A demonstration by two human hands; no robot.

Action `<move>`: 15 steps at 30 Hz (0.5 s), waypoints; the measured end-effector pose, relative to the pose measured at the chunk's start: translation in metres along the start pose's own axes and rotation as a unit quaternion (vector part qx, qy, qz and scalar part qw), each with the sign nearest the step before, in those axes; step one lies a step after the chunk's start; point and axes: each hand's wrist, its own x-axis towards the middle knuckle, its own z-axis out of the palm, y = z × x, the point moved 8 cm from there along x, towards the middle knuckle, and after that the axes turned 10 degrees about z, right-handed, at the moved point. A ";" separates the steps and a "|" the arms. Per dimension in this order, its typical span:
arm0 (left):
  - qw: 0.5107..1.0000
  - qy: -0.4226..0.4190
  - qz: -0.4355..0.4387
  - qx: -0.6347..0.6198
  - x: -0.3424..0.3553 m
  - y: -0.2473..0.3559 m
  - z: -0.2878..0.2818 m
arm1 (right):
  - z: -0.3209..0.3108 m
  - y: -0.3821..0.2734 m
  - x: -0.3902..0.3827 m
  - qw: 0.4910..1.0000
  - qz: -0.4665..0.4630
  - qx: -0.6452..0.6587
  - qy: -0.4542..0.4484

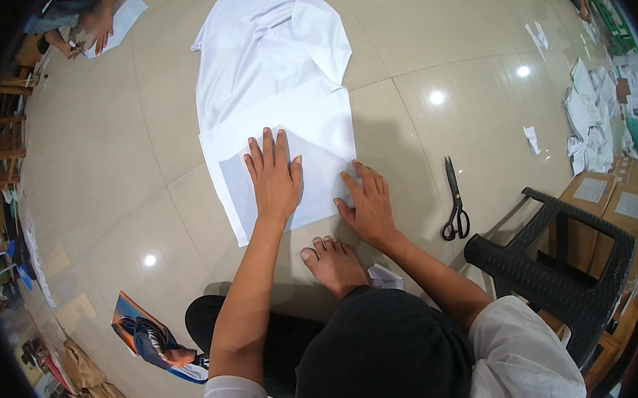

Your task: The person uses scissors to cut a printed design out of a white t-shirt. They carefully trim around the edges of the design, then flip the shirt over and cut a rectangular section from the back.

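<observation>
A long piece of white cloth (252, 82) lies on the tiled floor in front of me, rumpled at its far end and flatter near me. On its near end rests a thin, greyish-white sheet (319, 180); whether it is paper or fabric I cannot tell. My left hand (275, 181) lies flat on this sheet, fingers stretched out and pointing away from me. At the right edge of the sheet and cloth is my right hand (368, 204), its fingers spread and holding nothing. Black-handled scissors (453, 203) lie on the floor to the right, apart from both hands.
A black plastic stool (560, 256) stands at the right, beside cardboard boxes (594, 217). White cloth pieces (591, 117) are heaped at the far right. At the far left, another person's hands (100, 29) work over a white sheet (125, 24). My bare foot (335, 264) is close to the cloth.
</observation>
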 end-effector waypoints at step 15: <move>0.996 0.031 -0.065 0.053 -0.058 -0.011 -0.002 | 0.001 -0.003 -0.002 1.000 -0.008 -0.006 0.011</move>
